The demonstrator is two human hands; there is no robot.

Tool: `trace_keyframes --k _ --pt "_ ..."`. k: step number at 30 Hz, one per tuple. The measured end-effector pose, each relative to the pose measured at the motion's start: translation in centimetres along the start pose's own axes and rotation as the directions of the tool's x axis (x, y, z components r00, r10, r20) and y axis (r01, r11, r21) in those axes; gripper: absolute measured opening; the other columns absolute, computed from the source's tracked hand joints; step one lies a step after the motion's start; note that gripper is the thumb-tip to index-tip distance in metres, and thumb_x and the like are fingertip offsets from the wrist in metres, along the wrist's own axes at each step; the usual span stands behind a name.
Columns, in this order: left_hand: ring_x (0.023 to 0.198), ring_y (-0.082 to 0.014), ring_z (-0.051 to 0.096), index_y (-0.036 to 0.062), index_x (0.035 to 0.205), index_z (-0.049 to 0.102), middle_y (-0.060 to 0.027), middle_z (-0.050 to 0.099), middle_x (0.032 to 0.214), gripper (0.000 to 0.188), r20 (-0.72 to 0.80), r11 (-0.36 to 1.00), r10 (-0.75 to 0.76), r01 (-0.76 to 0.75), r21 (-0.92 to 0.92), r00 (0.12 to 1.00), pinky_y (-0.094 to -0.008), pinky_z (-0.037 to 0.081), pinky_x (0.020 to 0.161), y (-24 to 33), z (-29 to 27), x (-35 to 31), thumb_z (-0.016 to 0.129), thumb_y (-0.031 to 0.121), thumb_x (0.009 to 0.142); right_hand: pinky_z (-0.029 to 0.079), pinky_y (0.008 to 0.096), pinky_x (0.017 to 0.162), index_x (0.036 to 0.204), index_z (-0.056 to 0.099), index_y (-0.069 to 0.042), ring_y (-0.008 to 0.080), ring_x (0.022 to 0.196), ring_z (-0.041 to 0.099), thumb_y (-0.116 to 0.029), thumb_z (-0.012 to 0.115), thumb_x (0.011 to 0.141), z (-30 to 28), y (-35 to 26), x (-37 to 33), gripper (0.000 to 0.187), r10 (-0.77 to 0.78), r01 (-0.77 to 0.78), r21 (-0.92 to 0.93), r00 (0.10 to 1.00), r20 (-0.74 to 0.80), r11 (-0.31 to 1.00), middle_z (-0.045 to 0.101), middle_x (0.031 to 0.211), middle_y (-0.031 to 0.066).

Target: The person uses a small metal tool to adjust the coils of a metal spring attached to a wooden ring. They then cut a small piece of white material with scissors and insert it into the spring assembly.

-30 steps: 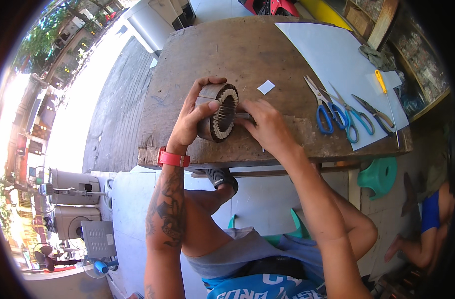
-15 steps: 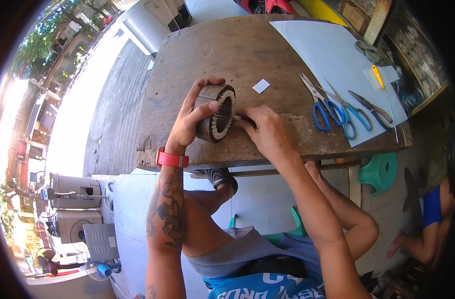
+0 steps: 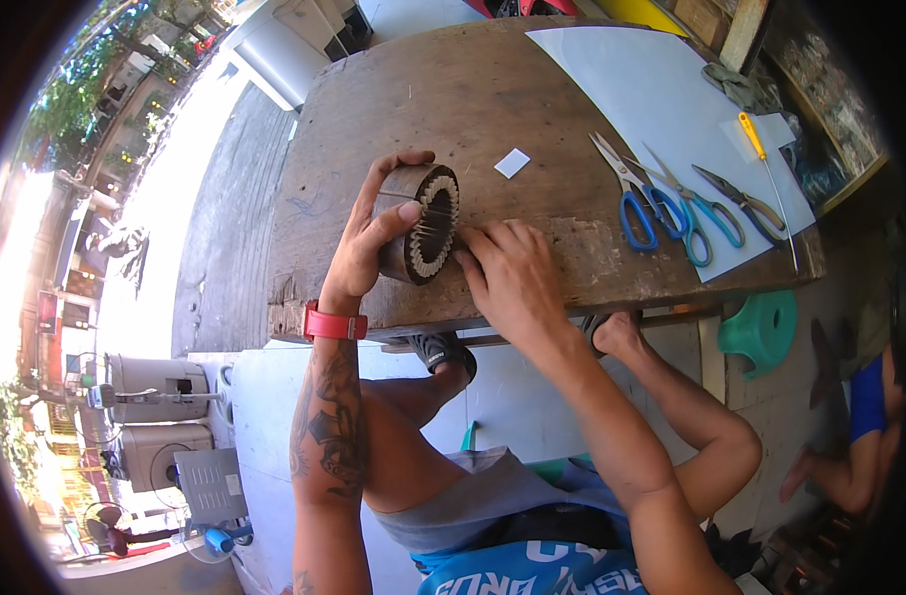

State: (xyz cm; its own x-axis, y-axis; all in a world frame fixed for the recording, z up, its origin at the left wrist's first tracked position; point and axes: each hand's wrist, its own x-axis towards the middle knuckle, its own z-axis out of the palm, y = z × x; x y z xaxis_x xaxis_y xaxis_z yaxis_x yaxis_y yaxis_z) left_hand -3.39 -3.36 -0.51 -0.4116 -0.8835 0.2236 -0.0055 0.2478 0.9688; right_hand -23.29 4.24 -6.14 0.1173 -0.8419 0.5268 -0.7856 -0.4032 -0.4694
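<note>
My left hand [image 3: 359, 243] is closed round a ring-shaped motor stator core [image 3: 405, 184], thumb at its toothed rim and fingers over the far side. The stator stands on edge, its opening facing right, with pale slot liners lining the inner teeth. Against the right side of the stator, my right hand [image 3: 520, 283] has its thumb and fingertips drawn together at the opening. Whatever those fingertips hold is too small and hidden to make out. A small white paper piece [image 3: 511, 163] lies on the wooden table [image 3: 413, 99] just beyond both hands.
On the table's right lie two pairs of blue-handled scissors [image 3: 639, 220], pliers [image 3: 740, 201] and a yellow-handled screwdriver [image 3: 752, 136], partly over a large white sheet [image 3: 612, 74]. A green stool [image 3: 760, 332] stands at the right. Another person's leg [image 3: 840, 476] shows at far right.
My right hand has turned, its back now more upward and fingers closer together at the stator's opening. The stator and my left hand have shifted slightly left in the picture.
</note>
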Motion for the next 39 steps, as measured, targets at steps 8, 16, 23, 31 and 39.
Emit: trace_keyframes --k 8,16,23,31,39 --pt "0.135 -0.0356 0.063 0.0009 0.149 0.059 -0.0243 0.064 0.143 0.079 -0.258 0.844 -0.108 0.226 0.487 0.96 -0.0445 0.049 0.115 1.8 -0.7 -2.8 0.064 0.064 0.101 0.05 0.0472 0.108 0.133 0.073 -0.004 0.0311 0.117 0.065 -0.02 0.076 0.099 -0.2 0.6 -1.1 0.037 -0.026 0.03 0.097 0.998 -0.05 0.995 0.071 0.118 0.0124" --pt "0.089 -0.0335 0.067 -0.0087 0.118 0.071 -0.0234 0.071 0.101 0.079 -0.142 0.706 -0.188 0.234 0.669 0.972 -0.0447 0.053 0.086 1.9 -2.0 -4.8 0.047 0.066 0.112 0.049 0.0467 0.11 0.141 0.071 -0.008 0.0291 0.119 0.063 -0.022 0.076 0.101 -0.4 0.3 -1.3 0.043 -0.054 0.054 0.009 0.999 0.005 0.999 0.071 0.12 0.0105" --pt "0.092 -0.0367 0.067 -0.0116 0.122 0.062 -0.029 0.071 0.098 0.084 -0.193 0.774 -0.059 0.167 0.61 0.979 -0.0471 0.053 0.088 0.0 -1.3 -4.7 0.049 0.07 0.109 0.044 0.0481 0.117 0.146 0.068 -0.007 0.0306 0.127 0.062 -0.026 0.073 0.102 -0.4 0.3 -1.1 0.048 -0.069 0.069 0.02 0.997 0.04 0.997 0.072 0.136 0.009" --pt "0.078 -0.0378 0.055 -0.0087 0.092 0.055 -0.0297 0.059 0.084 0.084 -0.209 0.702 -0.122 0.233 0.673 0.97 -0.0512 0.046 0.077 -0.6 -2.3 -4.7 0.051 0.074 0.106 0.042 0.048 0.121 0.147 0.064 -0.003 0.0297 0.13 0.061 -0.028 0.075 0.101 0.0 -0.1 -1.2 0.053 -0.064 0.065 -0.03 0.998 0.024 0.997 0.069 0.135 0.0119" --pt "0.088 -0.0403 0.062 -0.0109 0.107 0.059 -0.0306 0.063 0.09 0.086 -0.213 0.764 -0.118 0.226 0.604 0.97 -0.0501 0.049 0.085 0.6 -1.0 -4.5 0.053 0.075 0.104 0.042 0.0489 0.12 0.148 0.064 -0.003 0.0326 0.133 0.059 -0.033 0.076 0.1 -0.3 -0.1 -1.0 0.058 0.039 -0.044 0.071 0.996 0.076 0.997 0.068 0.137 0.0141"
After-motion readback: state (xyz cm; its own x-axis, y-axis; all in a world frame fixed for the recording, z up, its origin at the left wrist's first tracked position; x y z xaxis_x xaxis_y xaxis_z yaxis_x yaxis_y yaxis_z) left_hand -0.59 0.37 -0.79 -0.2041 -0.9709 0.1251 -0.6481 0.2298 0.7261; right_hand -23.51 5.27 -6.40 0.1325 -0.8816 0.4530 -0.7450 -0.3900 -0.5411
